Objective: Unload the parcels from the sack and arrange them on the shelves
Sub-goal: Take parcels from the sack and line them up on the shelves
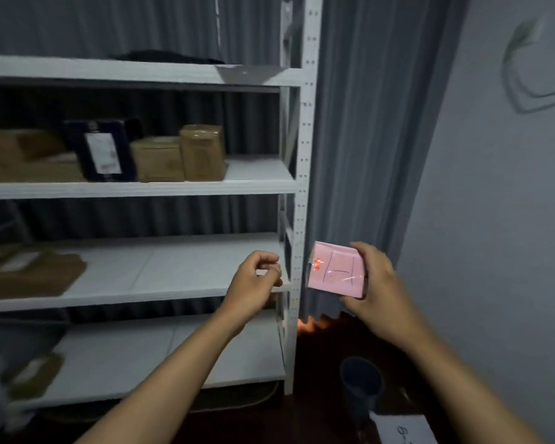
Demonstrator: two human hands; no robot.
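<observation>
Your right hand [377, 290] grips a small pink parcel [335, 270], fingers curled over its top right edge and thumb under its near edge; the parcel is held in the air just right of the white shelf unit's front right upright [305, 174], its face toward you with dark pen strokes on it and a small red mark near its left edge. Your left hand [255, 283] hovers in front of the third shelf board [161, 267], fingers loosely curled; you cannot tell whether something small is pinched between them. On the second shelf, a row: brown boxes at far left [16, 155], a dark parcel with a white label [103, 152] leaning upright, then two tape-wrapped brown boxes [186, 153] touching each other. A flat brown parcel [29, 274] lies at the left of the third shelf. Another brown parcel [36, 373], blurred, sits at the left of the bottom shelf. Grey curtain [366, 123] hangs behind the unit. On the dark floor near right stand a dark cup-shaped container [361, 382] and a white sheet with writing [404, 427].
</observation>
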